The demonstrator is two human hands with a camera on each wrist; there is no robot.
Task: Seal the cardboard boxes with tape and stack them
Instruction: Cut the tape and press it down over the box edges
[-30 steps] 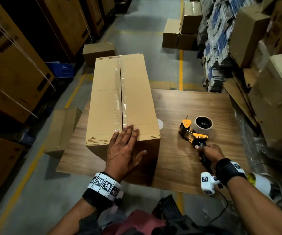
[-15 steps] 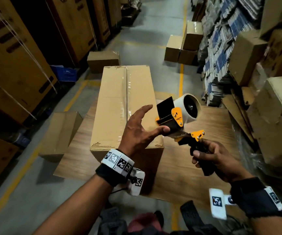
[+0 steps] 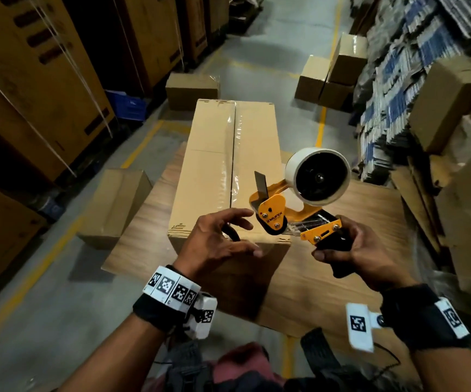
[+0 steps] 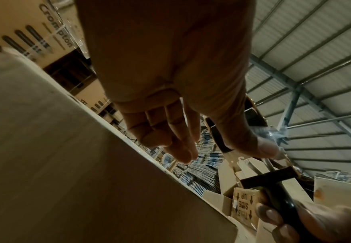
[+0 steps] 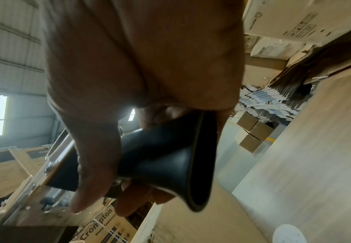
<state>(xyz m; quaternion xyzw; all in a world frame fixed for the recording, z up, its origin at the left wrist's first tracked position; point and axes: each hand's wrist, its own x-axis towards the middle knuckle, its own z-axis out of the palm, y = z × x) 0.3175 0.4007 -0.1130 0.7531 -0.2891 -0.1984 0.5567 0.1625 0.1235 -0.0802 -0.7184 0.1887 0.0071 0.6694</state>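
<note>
1. Since a second ago: lifted off the desk (image 3: 356,210) by the right hand (image 3: 350,250), the tape dispenser (image 3: 299,205) now hangs in the air over the box's near right corner; pulled off the box top, the left hand (image 3: 217,241) now reaches toward the dispenser's front roller.
2. Right hand: clamped round the black handle (image 5: 160,157), thumb and fingers wrapped fully, roll (image 3: 317,176) raised and tilted toward the head camera. Probably held so to bring the tape's loose end within reach.
3. Left hand: fingers apart and lightly bent, nothing gripped, thumb tip just beside the roller and blade; likely about to pick up the tape end. Cannot tell whether actually touching the tape.
4. Cardboard box (image 3: 228,171): standing lengthwise on the desk, near end close to the desk's near edge, far end past its far edge. Clear tape already shining along the far part of the centre seam; near part looks bare, so sealing judged unfinished, stacking not yet begun.
5. Writing: "MUNIX" on the dispenser's yellow side plate (image 3: 273,213). "Crompton" on a large carton (image 4: 56,37) in the left wrist view, and again in the right wrist view. "THIS SIDE UP" with arrows on a small carton (image 4: 244,207), seen upside down.
</note>
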